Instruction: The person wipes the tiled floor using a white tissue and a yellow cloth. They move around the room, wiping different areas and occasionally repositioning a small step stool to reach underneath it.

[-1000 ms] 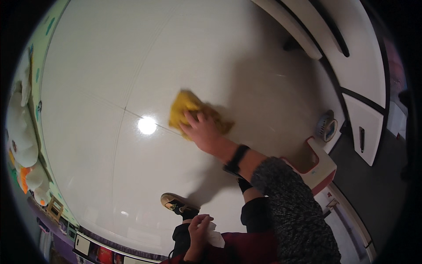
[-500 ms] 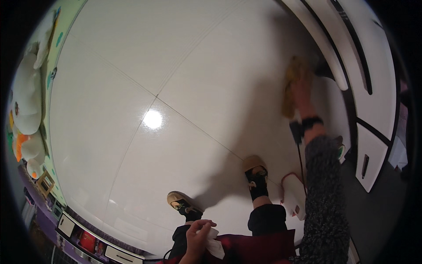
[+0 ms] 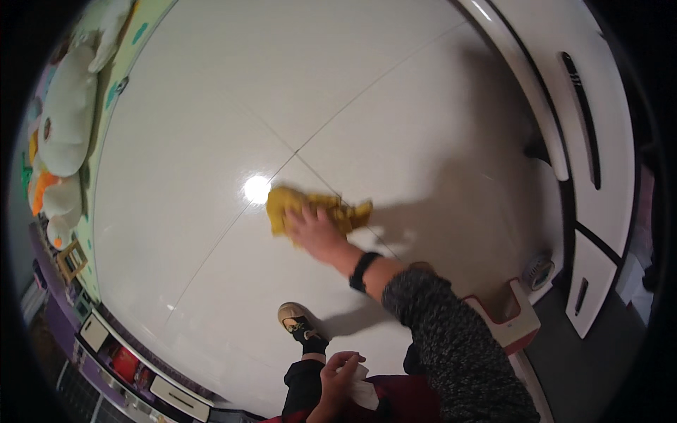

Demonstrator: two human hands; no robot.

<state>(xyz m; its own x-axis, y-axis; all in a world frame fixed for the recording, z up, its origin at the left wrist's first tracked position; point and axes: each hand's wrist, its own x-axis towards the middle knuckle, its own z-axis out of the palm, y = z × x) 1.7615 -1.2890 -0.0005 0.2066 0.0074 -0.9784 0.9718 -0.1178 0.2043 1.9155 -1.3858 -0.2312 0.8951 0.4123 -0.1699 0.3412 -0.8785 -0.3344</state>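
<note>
A crumpled yellow cloth (image 3: 282,209) lies on the glossy white floor (image 3: 204,141), close to the bright light reflection. My right hand (image 3: 317,231) presses down on it from above, its fingers bent over the fabric; part of the cloth bunches out to the right. A black band circles that wrist, below a dark grey fuzzy sleeve. Down by my lap, my left hand (image 3: 341,375) is closed around a white tissue (image 3: 364,395), which hangs out below the fingers.
White drawer fronts (image 3: 592,261) with black handles curve along the right. Near my right arm stands a white and red step stool (image 3: 518,328), with a round object (image 3: 540,272) behind it. Plush toys (image 3: 67,134) and a low shelf unit (image 3: 176,396) line the left. My shoe (image 3: 300,319) is below.
My right hand has swept the yellow cloth from near the drawers leftward to mid-floor. The left hand keeps hold of the tissue. The whole view has shifted slightly.
</note>
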